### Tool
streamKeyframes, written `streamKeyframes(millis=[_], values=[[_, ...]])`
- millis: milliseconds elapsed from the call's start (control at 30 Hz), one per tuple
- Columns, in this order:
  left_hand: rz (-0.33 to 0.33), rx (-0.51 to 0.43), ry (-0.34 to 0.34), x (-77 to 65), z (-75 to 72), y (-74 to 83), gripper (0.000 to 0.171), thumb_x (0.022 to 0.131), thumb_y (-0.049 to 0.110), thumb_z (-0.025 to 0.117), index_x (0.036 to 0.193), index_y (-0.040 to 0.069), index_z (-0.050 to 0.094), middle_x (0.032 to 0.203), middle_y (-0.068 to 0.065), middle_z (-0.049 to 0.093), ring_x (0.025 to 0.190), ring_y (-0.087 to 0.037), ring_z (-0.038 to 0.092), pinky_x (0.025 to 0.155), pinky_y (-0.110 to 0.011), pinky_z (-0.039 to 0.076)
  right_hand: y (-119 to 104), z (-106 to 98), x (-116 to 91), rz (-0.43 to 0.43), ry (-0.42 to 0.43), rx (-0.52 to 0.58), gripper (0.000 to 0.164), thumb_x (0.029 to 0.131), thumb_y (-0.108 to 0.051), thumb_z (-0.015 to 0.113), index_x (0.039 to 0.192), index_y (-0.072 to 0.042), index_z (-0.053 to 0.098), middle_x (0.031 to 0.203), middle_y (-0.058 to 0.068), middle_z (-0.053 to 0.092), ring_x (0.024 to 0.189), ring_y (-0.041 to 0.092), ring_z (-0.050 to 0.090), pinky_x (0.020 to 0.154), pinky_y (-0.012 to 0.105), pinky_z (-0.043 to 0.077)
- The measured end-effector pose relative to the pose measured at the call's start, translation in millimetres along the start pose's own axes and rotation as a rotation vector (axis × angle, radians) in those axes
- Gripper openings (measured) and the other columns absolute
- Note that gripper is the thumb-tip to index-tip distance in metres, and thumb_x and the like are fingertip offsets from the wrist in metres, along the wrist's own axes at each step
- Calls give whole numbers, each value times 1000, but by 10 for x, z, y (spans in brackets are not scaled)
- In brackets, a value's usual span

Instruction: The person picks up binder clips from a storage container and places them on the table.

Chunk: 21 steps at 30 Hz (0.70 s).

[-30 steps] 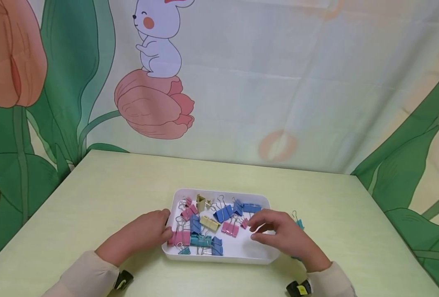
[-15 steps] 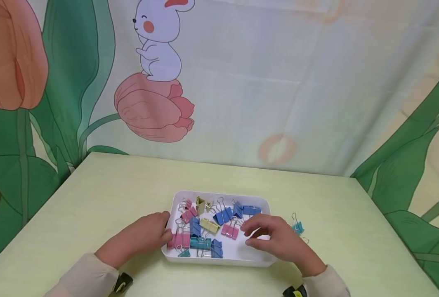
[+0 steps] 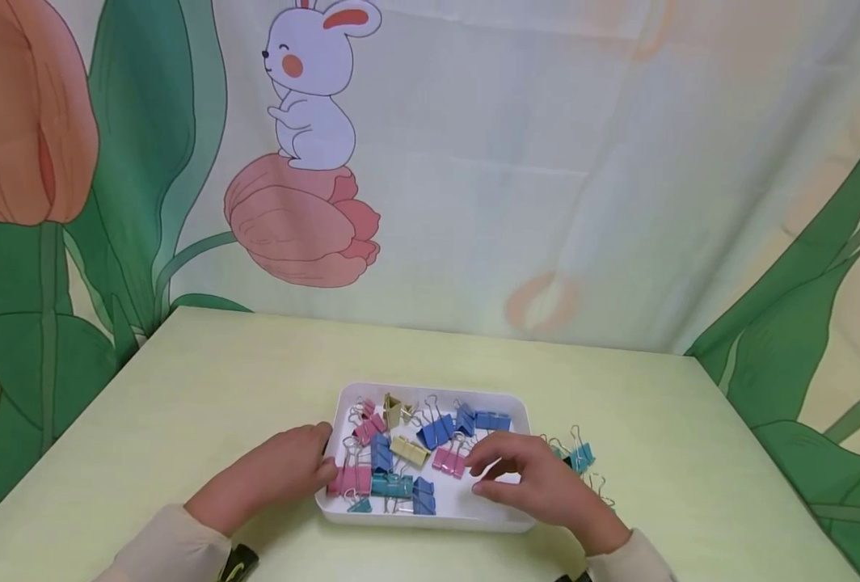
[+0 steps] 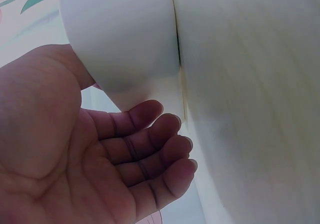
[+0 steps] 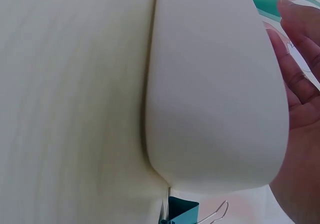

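Note:
A white tray [image 3: 474, 524] holds several binder clips in pink, blue, teal and gold. My left hand [image 3: 289, 464] grips the tray's left end, with the thumb over the rim; in the left wrist view its curled fingers [image 4: 170, 126] lie against the outer wall. Over the right part of the tray hovers my right hand [image 3: 535, 483], its thumb and forefinger apart, with nothing visible between them. A pink binder clip [image 3: 449, 462] lies just left of those fingertips. Elsewhere in the tray are a gold clip [image 3: 410, 451], a teal clip [image 3: 392, 485] and a blue clip [image 3: 424, 496].
Teal binder clips [image 3: 581, 457] lie on the table to the right of the tray, partly behind my right hand and wrist. The pale yellow table [image 3: 255, 364] meets a printed curtain [image 3: 546, 162] at its far edge.
My right hand has moved a little left over the tray, and more of the teal clips beside it now show. The left hand keeps its grip. The head view has tilted slightly upward.

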<state>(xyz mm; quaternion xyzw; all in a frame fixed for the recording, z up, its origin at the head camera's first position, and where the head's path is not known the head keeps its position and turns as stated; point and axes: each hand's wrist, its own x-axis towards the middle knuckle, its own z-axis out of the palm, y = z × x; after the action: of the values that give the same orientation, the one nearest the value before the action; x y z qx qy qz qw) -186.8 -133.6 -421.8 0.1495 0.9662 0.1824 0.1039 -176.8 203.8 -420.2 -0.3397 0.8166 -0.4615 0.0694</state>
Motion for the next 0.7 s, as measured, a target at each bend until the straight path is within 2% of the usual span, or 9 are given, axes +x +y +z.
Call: streamKeyframes(millis=[133,267,400,533,700], values=[[-5,0,9,-1,30,-3,26,85,21,57,102,2,53,78,-5,50,72,-18,48,68,-34,41,61,55,2,-44,0,5,23,85,-14,72,107,-9,68,104,13,67,88,15,69,79,31,57],[-9,-6,12,0,55,-10,27,84,21,58,102,2,53,78,-5,50,72,-17,48,67,-33,41,91,93,5,-63,0,6,23,84,-7,72,107,-8,68,103,14,67,88,24,69,78,30,57],[-9,-3,16,16,68,-17,28,84,22,58,103,1,53,79,-5,50,73,-18,49,68,-34,42,107,104,10,-75,8,-3,24,83,-3,71,106,-8,68,103,16,67,88,28,68,78,30,57],[-8,8,18,39,80,-29,30,85,23,58,105,1,53,81,-5,51,75,-18,49,70,-35,43,126,105,23,-96,2,-7,23,84,-5,71,106,-9,68,103,16,66,89,30,67,79,30,57],[-6,16,28,65,88,-44,29,86,23,58,105,2,53,80,-5,50,75,-18,49,70,-35,43,153,95,54,-102,-11,-21,24,86,-13,71,109,-10,68,106,13,67,91,27,68,79,29,56]])
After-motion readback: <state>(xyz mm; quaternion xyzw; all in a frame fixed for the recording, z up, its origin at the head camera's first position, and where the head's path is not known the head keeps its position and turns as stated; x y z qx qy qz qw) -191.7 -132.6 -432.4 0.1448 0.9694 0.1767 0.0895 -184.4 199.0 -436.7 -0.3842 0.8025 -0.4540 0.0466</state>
